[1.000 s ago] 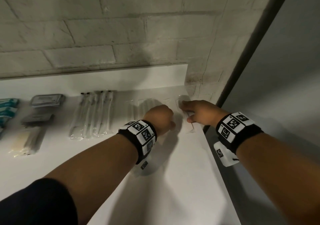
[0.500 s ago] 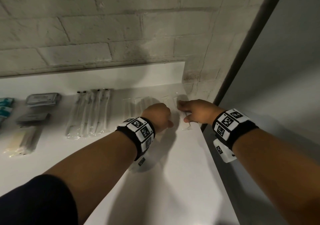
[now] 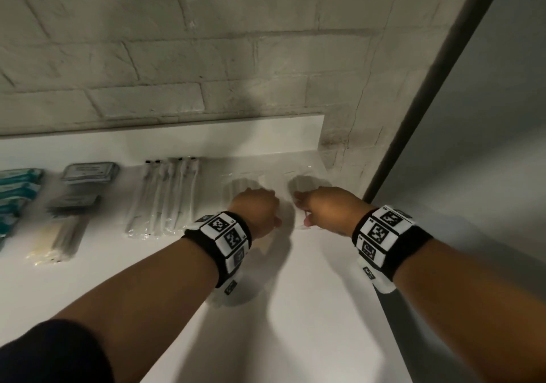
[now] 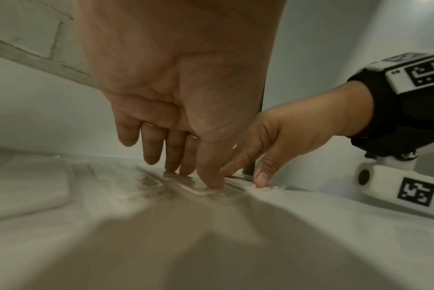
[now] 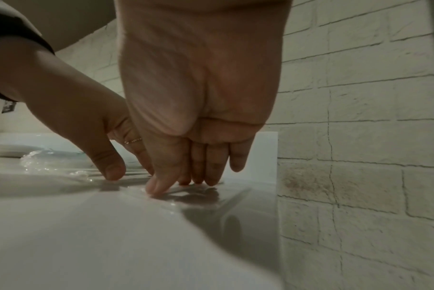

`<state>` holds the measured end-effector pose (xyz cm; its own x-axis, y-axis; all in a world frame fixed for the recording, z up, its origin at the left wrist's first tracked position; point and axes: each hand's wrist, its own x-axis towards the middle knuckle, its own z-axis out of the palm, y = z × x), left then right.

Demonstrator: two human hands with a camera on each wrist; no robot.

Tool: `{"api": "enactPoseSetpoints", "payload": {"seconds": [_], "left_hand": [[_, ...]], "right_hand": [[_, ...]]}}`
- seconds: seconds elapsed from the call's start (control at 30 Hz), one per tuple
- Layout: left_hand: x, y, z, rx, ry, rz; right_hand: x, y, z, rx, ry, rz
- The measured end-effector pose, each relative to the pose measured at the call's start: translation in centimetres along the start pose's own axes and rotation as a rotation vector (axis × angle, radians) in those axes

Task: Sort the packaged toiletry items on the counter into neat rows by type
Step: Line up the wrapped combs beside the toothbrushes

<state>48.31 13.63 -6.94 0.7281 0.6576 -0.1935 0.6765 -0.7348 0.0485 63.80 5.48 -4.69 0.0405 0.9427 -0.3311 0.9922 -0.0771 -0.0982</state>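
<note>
- Nearest the head camera, two bare forearms reach out over the white counter [image 3: 310, 309], each wearing a black wristband with white coded marker blocks [image 3: 224, 241]; a dark sleeve [image 3: 50, 353] covers the left upper arm.
- The left hand [image 3: 255, 211] is lowered onto the counter with its fingers extended and close together, fingertips [image 4: 172, 168] and thumb pressing flat on a thin clear plastic packet [image 4: 186, 183]; nothing is curled around it. A thin gold ring [image 5: 132, 140] sits on one finger.
- The right hand [image 3: 326, 208] sits just beside the left, near the counter's right end, likewise with straight fingers held together; its fingertips [image 5: 198, 178] and thumb [image 5: 159, 186] touch down on another flat clear packet [image 5: 186, 194]. It presses rather than grasps.
- Under and just beyond both hands lies a row of these flat transparent packets [image 3: 254, 180], side by side; their contents are too faint to tell.
- To the left, well apart from the hands, long clear-wrapped sticks with dark tips [image 3: 165, 196] lie parallel in a tidy row.
- Further left lie grey rectangular packets [image 3: 88, 171], one behind the other, with a pale yellowish clear-wrapped packet [image 3: 56, 244] in front of them, and teal packets [image 3: 16, 187] at the frame's left edge, blurred.
- Behind the counter rises a low white backsplash [image 3: 177, 143], then a pale brick wall [image 3: 206, 58].
- At right, a dark diagonal edge [image 3: 428, 102] borders a plain grey surface.
</note>
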Motion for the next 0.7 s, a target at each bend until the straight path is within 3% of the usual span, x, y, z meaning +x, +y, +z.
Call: {"api": "enactPoseSetpoints", "payload": {"seconds": [0.5, 0.6, 0.7], "left_hand": [[-0.4, 0.2, 0.3, -0.061, -0.038, 0.046], [-1.2, -0.4, 0.1, -0.032, 0.032, 0.054], [-1.9, -2.5, 0.0, 0.056, 0.098, -0.044]], "right_hand": [[-0.4, -0.5, -0.3, 0.022, -0.038, -0.009], [-0.8, -0.8, -0.4, 0.070, 0.015, -0.021], [-0.6, -2.3, -0.6, 0.060, 0.086, -0.083]]}}
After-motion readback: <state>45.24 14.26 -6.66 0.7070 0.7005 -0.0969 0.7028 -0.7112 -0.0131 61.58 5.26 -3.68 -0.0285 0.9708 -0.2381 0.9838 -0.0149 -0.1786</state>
